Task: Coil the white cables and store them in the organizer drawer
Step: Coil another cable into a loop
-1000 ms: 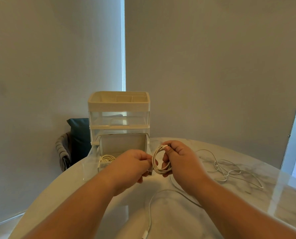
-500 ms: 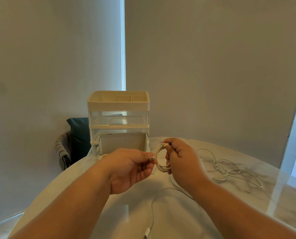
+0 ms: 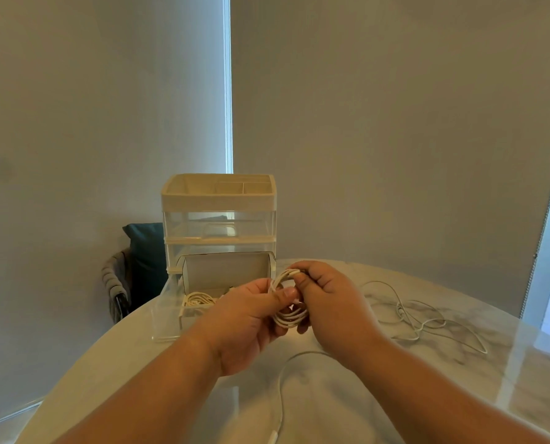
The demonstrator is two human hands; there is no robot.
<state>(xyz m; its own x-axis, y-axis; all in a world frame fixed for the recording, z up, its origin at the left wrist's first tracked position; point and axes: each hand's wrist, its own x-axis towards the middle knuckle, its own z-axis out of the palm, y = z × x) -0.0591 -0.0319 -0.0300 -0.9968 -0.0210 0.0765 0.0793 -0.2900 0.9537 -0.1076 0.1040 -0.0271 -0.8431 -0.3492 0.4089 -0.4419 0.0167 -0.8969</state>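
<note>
Where marble table [image 3: 427, 395] meets grey blinds [image 3: 395, 123], left hand [image 3: 245, 325] and right hand [image 3: 331, 302] pinch the coil [image 3: 291, 317].

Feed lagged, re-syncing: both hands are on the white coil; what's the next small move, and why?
Probably wind one more loop: the left hand and right hand grip the coil, but its tail trails loose across the table to a plug near the person; too early for the drawer.

Dim, soft daylight from right; wide-angle bending at edges.
</note>
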